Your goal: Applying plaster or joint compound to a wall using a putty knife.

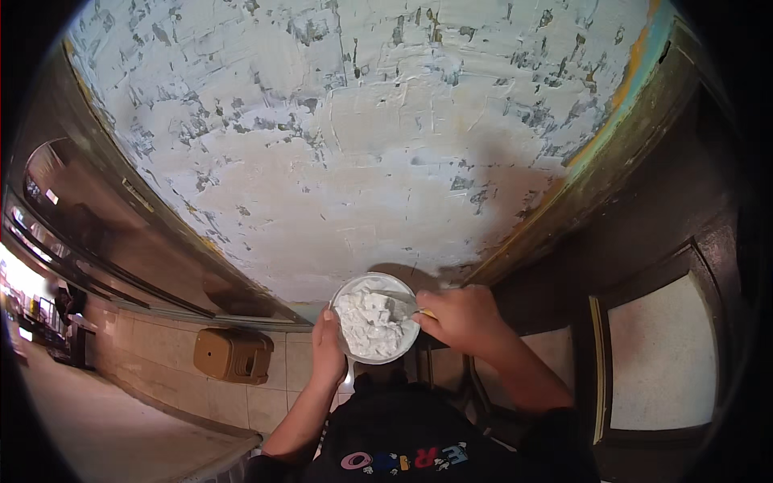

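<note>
My left hand grips the left side of a round white tub, its thumb at the rim. Thick, lumpy white putty fills the tub. From the right, my right hand is closed on the yellowish handle of a putty knife. The knife reaches over the rim into the putty, where a lump hides most of its blade. Just beyond the tub rises a wall coated unevenly in white putty, with grey patches and scrapes showing through.
A brown plastic step stool stands on the tiled floor to the left. Brown wooden trim borders the wall on the left. On the right is a dark door frame with a pale panel. Shadows fall on the wall's lower right.
</note>
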Action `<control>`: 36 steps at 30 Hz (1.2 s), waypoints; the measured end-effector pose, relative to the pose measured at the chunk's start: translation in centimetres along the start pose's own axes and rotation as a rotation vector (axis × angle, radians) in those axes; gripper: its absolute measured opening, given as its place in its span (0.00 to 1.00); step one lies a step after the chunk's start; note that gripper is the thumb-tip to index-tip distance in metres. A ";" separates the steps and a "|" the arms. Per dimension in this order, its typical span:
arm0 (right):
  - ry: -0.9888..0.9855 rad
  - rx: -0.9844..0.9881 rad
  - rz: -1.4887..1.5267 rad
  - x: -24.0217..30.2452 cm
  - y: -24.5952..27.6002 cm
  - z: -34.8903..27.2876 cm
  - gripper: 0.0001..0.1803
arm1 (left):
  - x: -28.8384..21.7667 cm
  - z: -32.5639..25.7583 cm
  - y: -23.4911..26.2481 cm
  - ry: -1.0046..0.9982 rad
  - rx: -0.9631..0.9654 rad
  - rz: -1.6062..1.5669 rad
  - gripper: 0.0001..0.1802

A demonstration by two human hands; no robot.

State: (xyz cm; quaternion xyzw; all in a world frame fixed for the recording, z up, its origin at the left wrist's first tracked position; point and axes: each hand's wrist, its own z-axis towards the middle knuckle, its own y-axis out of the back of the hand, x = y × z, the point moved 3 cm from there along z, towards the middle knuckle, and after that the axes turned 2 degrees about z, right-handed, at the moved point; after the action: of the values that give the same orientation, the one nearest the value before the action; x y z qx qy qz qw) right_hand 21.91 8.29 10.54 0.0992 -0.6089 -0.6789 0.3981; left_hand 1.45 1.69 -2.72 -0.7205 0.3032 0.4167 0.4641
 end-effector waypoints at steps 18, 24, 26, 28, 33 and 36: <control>0.036 0.347 -0.227 -1.0 1.0 3.6 0.09 | -1.9 1.5 1.5 -0.071 -0.046 0.067 0.23; -0.027 0.311 -0.034 -1.4 -2.6 2.0 0.11 | -0.7 1.5 2.1 -0.072 -0.152 -0.056 0.25; -0.019 0.217 0.099 -1.5 -4.1 0.6 0.13 | -0.4 1.1 2.0 -0.082 -0.174 -0.087 0.26; -0.077 0.214 0.174 -0.9 -5.5 -0.6 0.13 | 0.0 1.0 2.0 -0.091 -0.202 -0.116 0.26; -0.169 0.166 0.288 0.9 -8.7 -3.2 0.15 | 0.2 0.8 0.6 -0.101 -0.195 -0.191 0.27; -0.224 0.202 0.311 1.7 -9.6 -3.2 0.13 | 1.5 1.1 1.1 -0.101 -0.214 -0.138 0.28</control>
State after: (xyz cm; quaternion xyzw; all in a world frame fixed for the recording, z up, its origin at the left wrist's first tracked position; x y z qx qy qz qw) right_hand 18.75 4.26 1.68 -0.0326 -0.7222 -0.5514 0.4162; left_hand 0.85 2.17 -4.74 -0.7631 0.1830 0.4496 0.4267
